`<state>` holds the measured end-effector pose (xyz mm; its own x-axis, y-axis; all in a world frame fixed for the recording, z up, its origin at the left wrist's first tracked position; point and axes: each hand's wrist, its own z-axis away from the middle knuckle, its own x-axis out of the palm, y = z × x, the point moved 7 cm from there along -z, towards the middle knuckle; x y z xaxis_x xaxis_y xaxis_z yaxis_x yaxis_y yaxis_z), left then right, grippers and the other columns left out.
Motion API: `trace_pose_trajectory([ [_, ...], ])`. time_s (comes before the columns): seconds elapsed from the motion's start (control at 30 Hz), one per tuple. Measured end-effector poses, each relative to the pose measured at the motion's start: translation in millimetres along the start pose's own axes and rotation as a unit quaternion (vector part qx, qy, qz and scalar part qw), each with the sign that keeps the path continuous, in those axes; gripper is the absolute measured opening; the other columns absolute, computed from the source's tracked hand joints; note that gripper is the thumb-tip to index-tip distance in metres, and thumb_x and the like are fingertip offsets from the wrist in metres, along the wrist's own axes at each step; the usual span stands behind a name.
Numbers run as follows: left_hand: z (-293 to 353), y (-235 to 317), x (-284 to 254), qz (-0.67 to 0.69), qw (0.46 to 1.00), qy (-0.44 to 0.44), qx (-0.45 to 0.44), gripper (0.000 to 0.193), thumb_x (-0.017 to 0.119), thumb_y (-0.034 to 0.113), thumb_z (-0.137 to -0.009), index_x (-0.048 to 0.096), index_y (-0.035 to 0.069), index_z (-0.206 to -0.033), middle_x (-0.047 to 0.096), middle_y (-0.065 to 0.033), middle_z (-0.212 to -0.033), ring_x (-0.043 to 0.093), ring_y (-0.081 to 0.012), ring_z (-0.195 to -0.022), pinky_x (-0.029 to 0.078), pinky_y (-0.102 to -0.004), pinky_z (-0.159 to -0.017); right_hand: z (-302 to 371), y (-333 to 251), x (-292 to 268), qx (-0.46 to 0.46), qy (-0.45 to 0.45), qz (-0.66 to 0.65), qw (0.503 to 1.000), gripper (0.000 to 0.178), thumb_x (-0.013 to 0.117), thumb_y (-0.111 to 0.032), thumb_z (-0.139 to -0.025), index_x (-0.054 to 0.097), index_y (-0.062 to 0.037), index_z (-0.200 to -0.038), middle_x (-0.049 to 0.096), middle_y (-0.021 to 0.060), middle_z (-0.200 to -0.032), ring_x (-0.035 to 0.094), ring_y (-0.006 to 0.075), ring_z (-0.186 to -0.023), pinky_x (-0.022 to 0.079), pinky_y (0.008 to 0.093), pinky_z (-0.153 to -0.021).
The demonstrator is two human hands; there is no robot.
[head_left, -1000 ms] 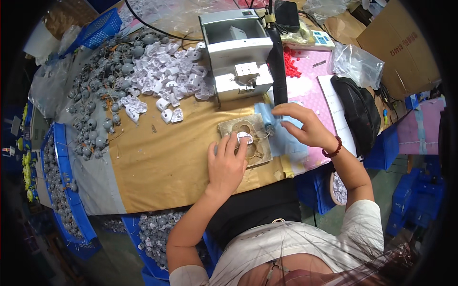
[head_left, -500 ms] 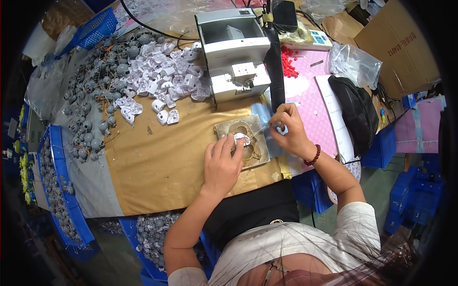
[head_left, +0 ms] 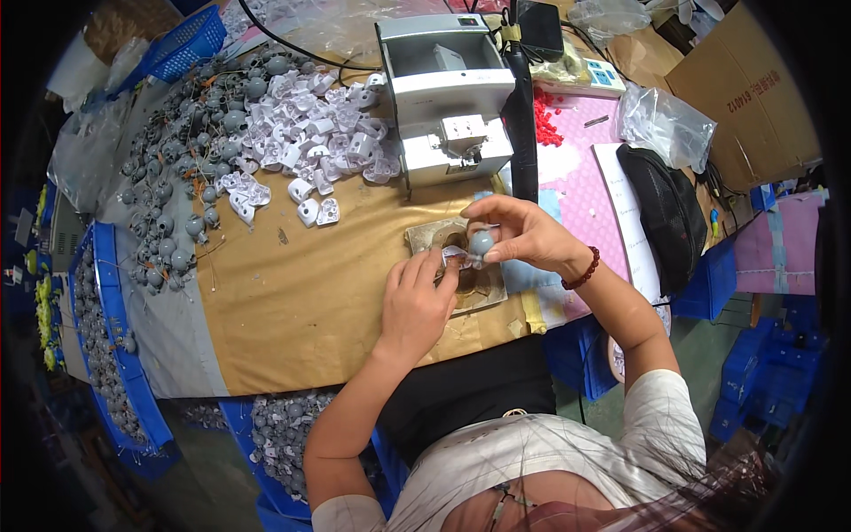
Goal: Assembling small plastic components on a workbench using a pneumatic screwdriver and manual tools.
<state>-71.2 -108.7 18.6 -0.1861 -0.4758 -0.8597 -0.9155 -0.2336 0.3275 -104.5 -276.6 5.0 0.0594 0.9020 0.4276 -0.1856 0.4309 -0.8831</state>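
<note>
My left hand (head_left: 417, 306) rests on the near left side of a square, light-coloured block with rounded hollows (head_left: 493, 291). Its fingertips hold a small white plastic housing (head_left: 455, 254) over the block. Pinched between the thumb and fingers of my right hand (head_left: 528, 235) is a grey ball-shaped part (head_left: 481, 243), just right of the housing. Whether ball and housing touch is hard to make out. A thin wire trailing from the ball is mostly hidden by my fingers.
A grey-white bench machine (head_left: 448, 106) stands behind the block. Piles of white housings (head_left: 310, 133) and grey ball parts (head_left: 168, 191) lie at the left. Small red pieces (head_left: 545, 120), a black pouch (head_left: 660, 213) and a cardboard box (head_left: 745, 89) are at the right.
My right hand has moved left, from beside the block to above it, bringing the grey ball close to the white housing. My left hand stays at the block. The view has shifted slightly.
</note>
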Motion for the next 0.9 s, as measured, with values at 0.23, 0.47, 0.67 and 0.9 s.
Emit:
trace_pose_trajectory([
  [0.23,-4,-5,-4,0.037,0.999,0.011,-0.008,0.031,0.073,0.007,-0.074,0.07,0.007,-0.104,0.064,-0.0134,-0.117,0.061,-0.0309,-0.112,0.048,-0.0434,-0.095,-14,-12,14,-0.044,0.018,0.45,0.892,0.044,0.082,-0.009,-0.081,0.063,-0.0037,-0.119,0.064,0.0079,-0.104,0.064,0.0171,-0.09,0.053,0.032,-0.079],
  [0.47,-16,-11,-6,0.083,0.994,0.014,-0.064,0.032,0.074,0.008,-0.075,0.066,0.007,-0.106,0.065,-0.0106,-0.109,0.062,-0.0304,-0.102,0.049,-0.0419,-0.088,-10,-14,19,-0.109,0.053,0.551,0.825,0.04,0.081,-0.012,-0.078,0.063,-0.0048,-0.113,0.057,0.013,-0.106,0.054,0.0324,-0.106,0.045,0.0395,-0.092],
  [0.67,-30,-11,0,0.036,0.994,0.012,-0.107,0.033,0.074,0.012,-0.074,0.063,0.01,-0.105,0.061,-0.0044,-0.097,0.058,-0.0256,-0.093,0.048,-0.0403,-0.077,4,-36,26,-0.283,0.12,0.583,0.752,0.053,0.082,-0.01,-0.077,0.06,-0.005,-0.125,0.057,0.0149,-0.119,0.053,0.033,-0.113,0.045,0.0405,-0.094],
  [0.9,-31,-8,1,0.042,0.993,0.021,-0.106,0.032,0.074,0.012,-0.075,0.065,0.007,-0.105,0.06,-0.0076,-0.093,0.058,-0.029,-0.092,0.048,-0.0414,-0.079,-10,-54,-76,-0.241,0.371,0.375,0.815,0.056,0.076,-0.017,-0.089,0.05,0.0016,-0.136,0.065,0.0121,-0.109,0.061,0.0193,-0.097,0.05,0.0327,-0.086],
])
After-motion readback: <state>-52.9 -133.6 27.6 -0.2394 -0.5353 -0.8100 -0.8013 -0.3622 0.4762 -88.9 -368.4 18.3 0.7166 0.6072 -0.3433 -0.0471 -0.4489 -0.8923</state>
